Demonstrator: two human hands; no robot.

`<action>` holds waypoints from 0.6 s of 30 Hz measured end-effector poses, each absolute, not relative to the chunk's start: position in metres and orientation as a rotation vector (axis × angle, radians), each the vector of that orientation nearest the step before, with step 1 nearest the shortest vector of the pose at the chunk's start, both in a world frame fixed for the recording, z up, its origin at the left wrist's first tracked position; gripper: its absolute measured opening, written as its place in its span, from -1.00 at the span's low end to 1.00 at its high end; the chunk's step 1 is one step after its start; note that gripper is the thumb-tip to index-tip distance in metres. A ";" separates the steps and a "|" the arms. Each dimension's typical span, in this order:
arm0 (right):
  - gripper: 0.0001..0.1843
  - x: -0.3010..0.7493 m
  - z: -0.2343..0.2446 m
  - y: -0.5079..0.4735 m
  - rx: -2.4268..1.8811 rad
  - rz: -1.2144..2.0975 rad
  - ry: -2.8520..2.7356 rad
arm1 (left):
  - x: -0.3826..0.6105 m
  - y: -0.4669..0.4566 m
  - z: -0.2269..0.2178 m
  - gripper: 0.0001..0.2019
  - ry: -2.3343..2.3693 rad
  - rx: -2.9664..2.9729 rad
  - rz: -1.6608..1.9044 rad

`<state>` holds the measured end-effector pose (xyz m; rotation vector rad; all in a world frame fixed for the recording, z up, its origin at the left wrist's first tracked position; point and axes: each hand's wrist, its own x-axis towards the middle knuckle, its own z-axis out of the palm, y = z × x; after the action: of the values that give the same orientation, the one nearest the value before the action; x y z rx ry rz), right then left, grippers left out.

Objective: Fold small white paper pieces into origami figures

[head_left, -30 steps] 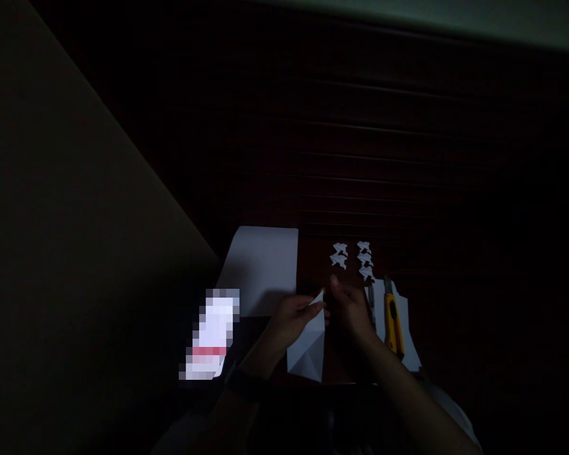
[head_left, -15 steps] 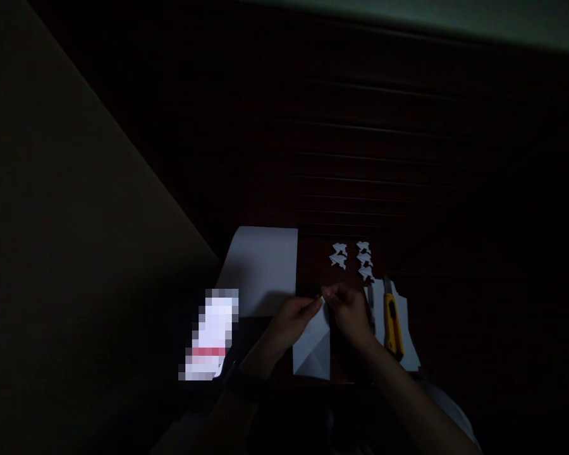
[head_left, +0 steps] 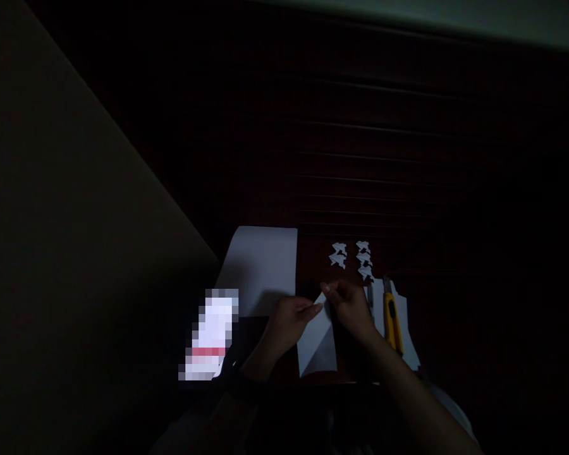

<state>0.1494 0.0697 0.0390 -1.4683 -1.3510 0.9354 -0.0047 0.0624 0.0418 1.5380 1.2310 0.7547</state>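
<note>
A creased white strip of paper (head_left: pixel 317 346) hangs between my hands, its lower end near the table's front edge. My left hand (head_left: pixel 291 319) pinches its left side between thumb and fingers. At the paper's upper corner, my right hand (head_left: pixel 348 304) closes thumb and fingertips on it. A diagonal crease runs across the lower part of the strip. Beyond the hands, several small folded paper figures (head_left: pixel 364 259) lie in two columns on the dark table.
A large white sheet (head_left: pixel 263 265) lies at the left behind my left hand. A lit phone screen (head_left: pixel 211 335), blurred out, is left of my forearm. On the right, a yellow utility knife (head_left: pixel 392 322) rests on white paper pieces (head_left: pixel 409 341), beside a slim dark object (head_left: pixel 370 300).
The paper strip has tilted and its lower end has shifted slightly right. More of its top corner shows between my hands; my right fingertips have moved up a little.
</note>
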 end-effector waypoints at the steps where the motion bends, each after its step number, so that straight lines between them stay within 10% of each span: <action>1: -0.67 0.150 0.039 0.070 -1.470 0.940 -1.342 | -0.005 0.062 0.041 -0.59 1.235 1.535 0.754; 18: -0.77 0.144 0.044 0.060 -1.412 0.832 -1.423 | -0.002 0.063 0.043 -0.61 1.212 1.602 0.827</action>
<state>0.1436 0.0603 0.0442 -1.4123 -1.4232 0.8324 -0.0024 0.0635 0.0430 1.6020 1.2120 0.8270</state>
